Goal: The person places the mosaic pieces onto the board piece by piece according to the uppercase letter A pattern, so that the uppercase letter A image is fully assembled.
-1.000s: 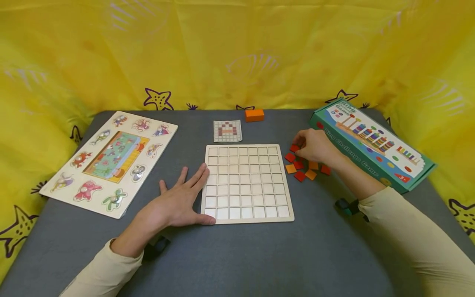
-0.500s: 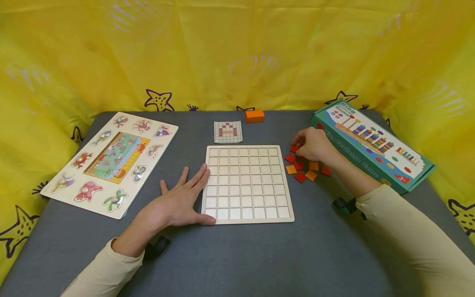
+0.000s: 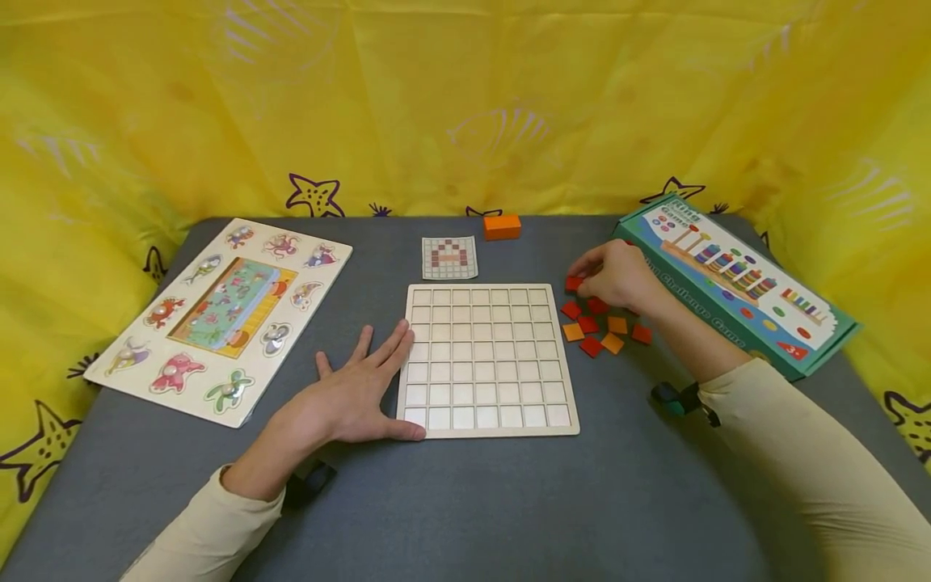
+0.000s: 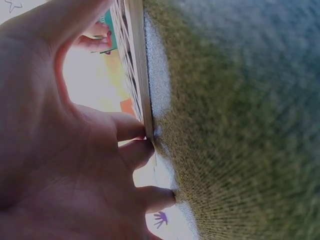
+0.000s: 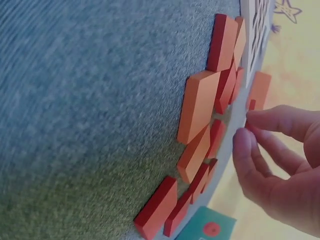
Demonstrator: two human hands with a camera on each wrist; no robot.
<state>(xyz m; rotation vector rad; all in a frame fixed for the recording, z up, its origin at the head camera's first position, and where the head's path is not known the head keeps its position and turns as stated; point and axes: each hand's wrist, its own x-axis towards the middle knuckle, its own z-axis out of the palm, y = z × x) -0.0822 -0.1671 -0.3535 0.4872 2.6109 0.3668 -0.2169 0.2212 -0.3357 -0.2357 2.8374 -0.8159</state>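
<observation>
My left hand (image 3: pixel 349 400) lies with fingers spread along the left edge of a pale wooden grid board (image 3: pixel 487 360). In the left wrist view, the fingertips (image 4: pixel 144 150) rest right at the board's side. To the right of the board my right hand (image 3: pixel 618 279) pinches a small red square tile (image 3: pixel 573 284) between thumb and fingers. Below that hand lie several loose red and orange tiles, such as an orange tile (image 3: pixel 573 332) and a red tile (image 3: pixel 591 347). The right wrist view shows these scattered tiles (image 5: pixel 199 105) close up, with the pinching fingertips (image 5: pixel 244 140) beyond them.
A printed pattern card (image 3: pixel 449 259) lies behind the board, with an orange block (image 3: pixel 502 227) near it. At left rests a picture puzzle board (image 3: pixel 218 323) with sea animals. A green ring game box (image 3: pixel 735 283) stands at right. Yellow cloth (image 3: pixel 407 105) surrounds the grey table (image 3: pixel 494 501).
My right hand has shifted slightly up and left, drawing the pinched red tile away from the pile; another red tile shows beneath it. My left hand stays at the board's edge.
</observation>
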